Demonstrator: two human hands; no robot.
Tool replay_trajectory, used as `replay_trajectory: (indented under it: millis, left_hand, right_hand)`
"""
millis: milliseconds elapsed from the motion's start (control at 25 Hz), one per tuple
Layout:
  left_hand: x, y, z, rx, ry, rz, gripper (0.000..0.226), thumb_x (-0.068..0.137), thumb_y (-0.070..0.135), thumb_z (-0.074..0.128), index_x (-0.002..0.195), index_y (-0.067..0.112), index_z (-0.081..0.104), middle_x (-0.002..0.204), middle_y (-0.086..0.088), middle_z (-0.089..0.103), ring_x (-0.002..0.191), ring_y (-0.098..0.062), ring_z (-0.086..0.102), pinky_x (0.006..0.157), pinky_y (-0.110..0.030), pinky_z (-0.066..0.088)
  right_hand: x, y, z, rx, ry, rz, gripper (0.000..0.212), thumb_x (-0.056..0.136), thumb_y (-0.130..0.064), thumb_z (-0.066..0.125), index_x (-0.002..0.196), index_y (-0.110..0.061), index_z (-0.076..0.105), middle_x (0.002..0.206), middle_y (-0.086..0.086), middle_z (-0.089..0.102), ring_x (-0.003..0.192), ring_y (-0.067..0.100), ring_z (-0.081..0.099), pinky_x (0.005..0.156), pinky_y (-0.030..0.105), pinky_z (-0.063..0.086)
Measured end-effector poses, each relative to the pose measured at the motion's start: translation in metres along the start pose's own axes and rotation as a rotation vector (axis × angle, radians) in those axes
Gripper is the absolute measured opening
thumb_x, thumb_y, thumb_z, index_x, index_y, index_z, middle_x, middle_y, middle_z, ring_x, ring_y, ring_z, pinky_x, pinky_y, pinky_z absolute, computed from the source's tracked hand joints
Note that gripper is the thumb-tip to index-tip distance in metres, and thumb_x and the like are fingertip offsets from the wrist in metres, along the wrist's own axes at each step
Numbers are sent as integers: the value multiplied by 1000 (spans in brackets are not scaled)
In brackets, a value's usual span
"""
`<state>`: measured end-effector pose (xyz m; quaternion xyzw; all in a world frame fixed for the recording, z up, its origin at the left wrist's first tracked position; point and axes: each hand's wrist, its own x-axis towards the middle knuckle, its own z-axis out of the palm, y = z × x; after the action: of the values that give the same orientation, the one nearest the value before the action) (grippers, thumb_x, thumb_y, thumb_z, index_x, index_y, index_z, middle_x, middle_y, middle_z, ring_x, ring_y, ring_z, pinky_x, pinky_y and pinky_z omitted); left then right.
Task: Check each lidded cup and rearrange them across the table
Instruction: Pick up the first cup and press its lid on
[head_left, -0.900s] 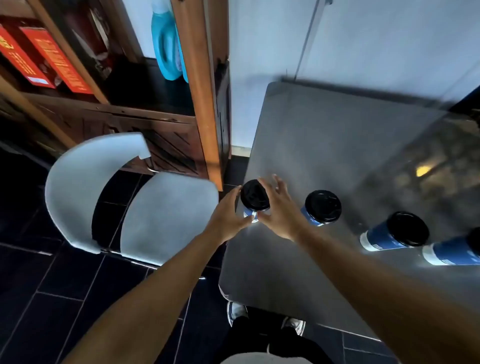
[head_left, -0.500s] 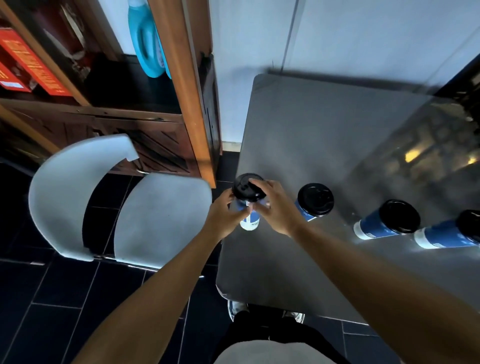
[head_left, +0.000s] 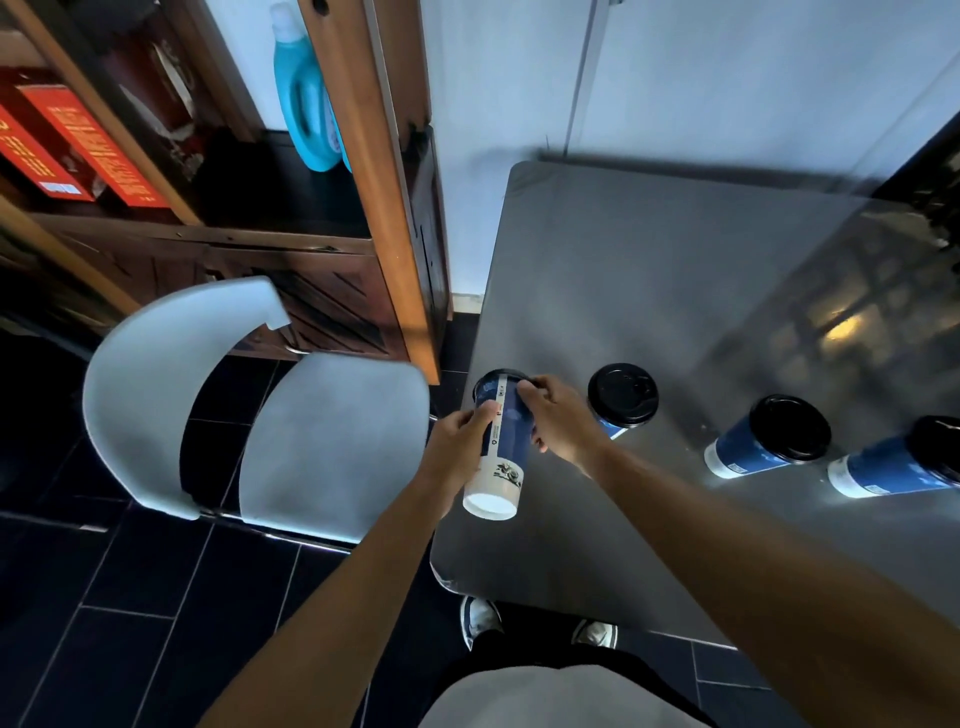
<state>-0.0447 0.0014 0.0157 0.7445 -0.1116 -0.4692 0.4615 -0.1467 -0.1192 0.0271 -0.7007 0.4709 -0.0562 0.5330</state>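
Above the near left corner of the grey metal table, both hands hold a tall blue paper cup with a white base band and a black plastic lid. This held cup is lifted clear of the tabletop and tipped, so that its white underside faces the camera and its lidded end points away. Left hand: fingers closed around the left side of the cup wall, roughly at mid-height. Right hand: fingers curled over the upper part of the cup, fingertips at the lid rim; whether they grip the lid itself or only the wall just beneath it cannot be told.

Three further blue paper cups with black lids stand on the table in a row running to the right. The nearest standing cup is just beside the right hand, partly hidden by the wrist. The middle standing cup sits well apart from it, and the far-right cup is cut off by the frame edge.

Left of the table: a white moulded plastic chair on dark floor tiles, and behind it a dark wooden shelf unit carrying a turquoise plastic bottle and red boxes.
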Motion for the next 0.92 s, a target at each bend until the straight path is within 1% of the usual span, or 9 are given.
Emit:
replay_trajectory:
  millis: [80, 160, 320, 520, 600, 720, 760, 840, 920]
  left_hand:
    - [-5, -2, 2, -72, 2, -120, 35, 97, 46, 60, 96, 12, 67, 83, -14, 72, 69, -29, 70, 69, -39, 58]
    - [-9, -6, 2, -177, -9, -189, 35, 95, 44, 62, 95, 9, 69, 76, -13, 71, 62, -29, 67, 66, -36, 54]
    - [-14, -15, 0, -268, -57, -235, 34, 94, 41, 61, 100, 9, 69, 77, -15, 70, 60, -28, 65, 66, -36, 53]
    - [-18, -16, -1, -221, -65, -219, 37, 97, 45, 59, 102, 9, 68, 77, -13, 71, 58, -26, 67, 61, -31, 55]
    - [-18, -18, -1, -189, -68, -198, 46, 97, 50, 60, 108, 7, 68, 85, -17, 74, 65, -28, 71, 64, -34, 59]
    - [-15, -27, -1, -101, -112, -122, 51, 89, 45, 75, 120, 7, 65, 106, -18, 77, 92, -31, 75, 79, -42, 60]
    - [-15, -30, -1, -61, -127, -84, 49, 85, 36, 81, 123, 10, 65, 109, -13, 78, 100, -30, 75, 82, -40, 59]
    - [-14, -34, 2, -19, -112, 17, 50, 79, 17, 87, 123, 15, 63, 110, -4, 77, 104, -23, 73, 81, -32, 56]
    - [-15, -35, 8, -16, -48, 111, 62, 75, 5, 87, 128, 17, 58, 114, -1, 73, 104, -16, 70, 78, -24, 55]
  right_hand:
    - [-4, 1, 3, -41, -38, 76, 36, 103, -43, 40, 96, -12, 58, 65, 12, 61, 46, 21, 53, 50, 31, 44]
    - [-8, 5, 5, -45, -75, 133, 41, 104, -44, 38, 88, -10, 55, 58, 14, 59, 46, 24, 52, 51, 30, 43]
    - [-13, 11, 10, -18, -122, 175, 39, 104, -40, 36, 89, -8, 52, 55, 13, 57, 55, 29, 56, 56, 35, 46]
    - [-18, 11, 11, -5, -112, 155, 37, 104, -39, 37, 86, -10, 52, 59, 13, 56, 57, 27, 53, 56, 35, 44]
    - [-17, 10, 10, 8, -82, 117, 30, 102, -40, 43, 99, -14, 57, 71, 7, 60, 61, 23, 56, 58, 35, 47]
    - [-18, 6, 3, -28, -107, 5, 22, 91, -35, 53, 109, -25, 61, 98, 2, 68, 89, 24, 66, 83, 45, 57]
    - [-21, 3, -1, -39, -125, -29, 25, 86, -28, 55, 109, -26, 63, 99, 2, 69, 90, 25, 67, 83, 44, 58]
    - [-28, -1, -8, -31, -144, -85, 31, 81, -9, 54, 107, -20, 66, 95, 3, 69, 80, 20, 65, 68, 31, 53]
    - [-32, -4, -12, 29, -98, -143, 26, 78, -5, 51, 97, -13, 68, 101, 4, 67, 82, 16, 60, 68, 24, 44]
